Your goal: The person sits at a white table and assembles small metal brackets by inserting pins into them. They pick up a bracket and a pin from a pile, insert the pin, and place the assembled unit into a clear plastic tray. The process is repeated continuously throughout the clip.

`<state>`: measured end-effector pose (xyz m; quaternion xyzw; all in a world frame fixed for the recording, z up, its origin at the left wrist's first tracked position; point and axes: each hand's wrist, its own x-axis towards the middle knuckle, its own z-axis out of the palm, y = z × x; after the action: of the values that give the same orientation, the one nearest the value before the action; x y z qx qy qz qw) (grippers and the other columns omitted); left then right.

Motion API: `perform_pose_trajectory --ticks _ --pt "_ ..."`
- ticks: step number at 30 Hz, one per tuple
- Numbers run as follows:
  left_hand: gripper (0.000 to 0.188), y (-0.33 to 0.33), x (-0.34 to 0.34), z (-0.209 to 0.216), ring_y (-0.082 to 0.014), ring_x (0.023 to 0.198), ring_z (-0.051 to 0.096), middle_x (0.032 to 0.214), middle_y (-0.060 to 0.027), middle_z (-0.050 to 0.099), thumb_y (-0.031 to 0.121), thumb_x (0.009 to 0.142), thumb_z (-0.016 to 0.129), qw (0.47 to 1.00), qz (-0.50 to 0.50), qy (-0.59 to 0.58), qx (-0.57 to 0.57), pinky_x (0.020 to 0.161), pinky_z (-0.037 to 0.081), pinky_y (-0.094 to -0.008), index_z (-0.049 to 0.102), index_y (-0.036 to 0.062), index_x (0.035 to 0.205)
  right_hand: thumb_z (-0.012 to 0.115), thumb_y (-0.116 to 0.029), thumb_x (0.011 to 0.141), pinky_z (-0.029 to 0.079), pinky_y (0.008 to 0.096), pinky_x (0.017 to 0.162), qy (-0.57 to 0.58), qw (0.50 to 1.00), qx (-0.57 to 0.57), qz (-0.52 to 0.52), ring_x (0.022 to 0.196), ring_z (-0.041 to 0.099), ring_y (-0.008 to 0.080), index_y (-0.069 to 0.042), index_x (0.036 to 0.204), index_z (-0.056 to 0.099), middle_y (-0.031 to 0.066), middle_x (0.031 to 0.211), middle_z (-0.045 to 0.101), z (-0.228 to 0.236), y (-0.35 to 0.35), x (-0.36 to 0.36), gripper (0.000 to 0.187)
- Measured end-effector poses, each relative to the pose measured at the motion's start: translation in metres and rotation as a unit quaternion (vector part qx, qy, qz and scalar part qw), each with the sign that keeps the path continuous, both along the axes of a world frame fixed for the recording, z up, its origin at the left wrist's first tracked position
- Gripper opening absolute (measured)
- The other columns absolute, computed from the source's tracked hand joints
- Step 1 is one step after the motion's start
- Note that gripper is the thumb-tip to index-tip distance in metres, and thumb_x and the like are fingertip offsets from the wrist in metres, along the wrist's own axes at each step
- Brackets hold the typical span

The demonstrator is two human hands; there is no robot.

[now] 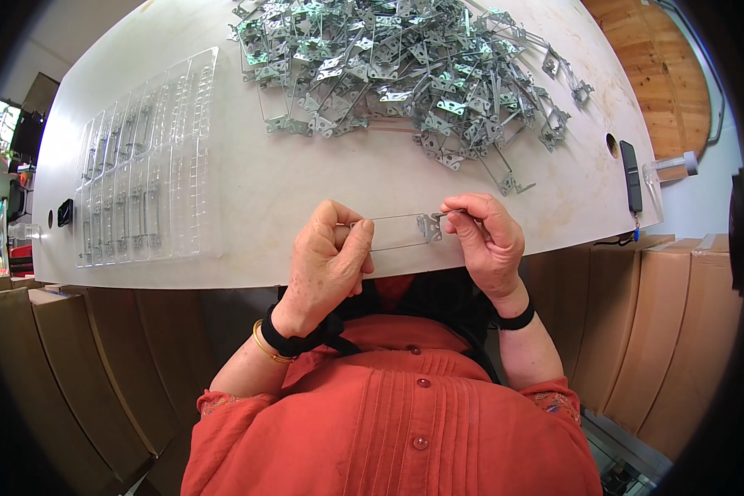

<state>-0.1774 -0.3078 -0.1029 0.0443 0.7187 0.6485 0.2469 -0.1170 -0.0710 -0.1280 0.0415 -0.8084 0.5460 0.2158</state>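
Near the table's front edge, my two hands hold a metal bracket with long thin wire arms [428,228] level between them. My left hand [329,256] is closed around the left end of the wires, hiding that end. Thumb and fingers of my right hand [489,241] pinch at the right end, beside the stamped metal plate; the exact spot gripped is partly covered by the fingertips. Beyond my hands lies a large tangled heap of similar metal wire brackets [388,70]. To the left is a clear plastic tray [186,165], with several brackets lying in its slots.
A dark handheld device [631,178] and a clear cylindrical container [672,169] are at the right edge. At the left edge sits a small black object [65,212]. Cardboard boxes [649,322] stand below the table on both sides. A round wooden surface [657,66] is at far right.
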Motion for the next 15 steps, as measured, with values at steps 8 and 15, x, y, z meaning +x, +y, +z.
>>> perform_pose_trajectory --ticks 8,15 --pt "0.019 0.0001 0.0001 0.0009 -0.0071 0.043 0.053 0.065 -0.0044 0.066 0.018 0.109 0.063 1.0 0.0 -0.004 0.002 0.039 0.04 -0.0227 0.055 0.0009 0.107 0.076 0.003 0.096 0.055 0.0243 0.071 0.011 1.0 0.007 0.005 0.082 0.068 0.0117 -0.002 0.113 0.073 0.0067 0.101 0.072 -0.0082 0.0028 0.0001 0.018" --pt "0.018 0.0008 0.0002 0.0023 -0.0074 0.043 0.053 0.065 -0.0046 0.066 0.017 0.109 0.062 1.0 0.0 0.001 0.002 0.039 0.04 -0.0232 0.055 0.0004 0.107 0.076 0.003 0.097 0.056 0.0248 0.072 0.001 1.0 -0.013 -0.008 0.083 0.069 0.0117 -0.002 0.11 0.073 0.0066 0.101 0.072 -0.0028 -0.0013 0.001 0.015"
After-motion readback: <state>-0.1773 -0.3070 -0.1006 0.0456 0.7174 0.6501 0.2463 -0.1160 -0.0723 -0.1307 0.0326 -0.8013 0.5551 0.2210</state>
